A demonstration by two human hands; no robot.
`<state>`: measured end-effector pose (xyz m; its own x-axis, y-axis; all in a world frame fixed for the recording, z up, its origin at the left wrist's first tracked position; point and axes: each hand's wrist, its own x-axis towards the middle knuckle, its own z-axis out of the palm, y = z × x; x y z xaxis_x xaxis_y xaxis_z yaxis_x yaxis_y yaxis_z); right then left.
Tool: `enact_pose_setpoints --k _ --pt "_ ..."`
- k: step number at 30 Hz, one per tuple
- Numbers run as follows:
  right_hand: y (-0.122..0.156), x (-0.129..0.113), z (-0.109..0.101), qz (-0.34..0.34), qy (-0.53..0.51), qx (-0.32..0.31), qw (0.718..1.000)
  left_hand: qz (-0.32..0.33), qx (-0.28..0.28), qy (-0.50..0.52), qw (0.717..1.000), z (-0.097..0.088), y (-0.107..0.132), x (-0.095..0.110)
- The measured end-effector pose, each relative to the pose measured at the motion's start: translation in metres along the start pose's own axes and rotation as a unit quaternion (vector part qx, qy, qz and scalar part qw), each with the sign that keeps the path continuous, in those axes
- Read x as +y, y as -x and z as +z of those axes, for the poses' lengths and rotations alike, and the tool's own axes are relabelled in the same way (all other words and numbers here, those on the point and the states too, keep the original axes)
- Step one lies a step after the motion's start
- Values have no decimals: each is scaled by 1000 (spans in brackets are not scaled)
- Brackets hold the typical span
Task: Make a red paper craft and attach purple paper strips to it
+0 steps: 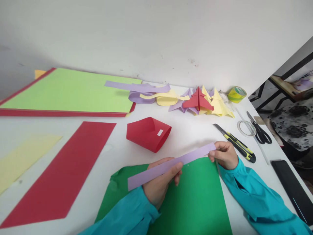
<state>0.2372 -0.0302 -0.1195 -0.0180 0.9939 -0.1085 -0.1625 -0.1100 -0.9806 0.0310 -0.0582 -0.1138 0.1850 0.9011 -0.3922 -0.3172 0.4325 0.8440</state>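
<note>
A long purple paper strip point(193, 156) is stretched between my hands above a green sheet point(195, 192). My left hand point(161, 182) is closed on the strip near its middle, with the thumb on top and the left end sticking out past the hand. At the strip's right end, my right hand point(225, 155) pinches it between thumb and fingers. Just beyond the hands lies a folded red paper pouch point(146, 132) with a small white patch near its open end.
A utility knife point(236, 143), tape ring point(246, 128), scissors point(259, 129) and black phone point(292, 187) lie at the right. Folded paper planes point(198, 101), paper loops point(166, 98) and yellow-green tape point(236, 94) stand by the wall. Red strip point(66, 169), yellow paper point(26, 156) and light-green sheets point(78, 91) lie left.
</note>
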Motion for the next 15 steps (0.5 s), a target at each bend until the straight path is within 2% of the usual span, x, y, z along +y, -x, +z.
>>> enact_pose_setpoints --k 6,12,15 --pt "-3 4 -5 -14 -63 0 998 11 11 12 1000 1 1 -1" --pt "-11 -11 -21 -23 -154 -54 986 -5 -4 41 999 -4 -1 0" --pt "-9 -11 -16 -18 -153 -48 987 -5 -5 50 999 -3 -3 1"
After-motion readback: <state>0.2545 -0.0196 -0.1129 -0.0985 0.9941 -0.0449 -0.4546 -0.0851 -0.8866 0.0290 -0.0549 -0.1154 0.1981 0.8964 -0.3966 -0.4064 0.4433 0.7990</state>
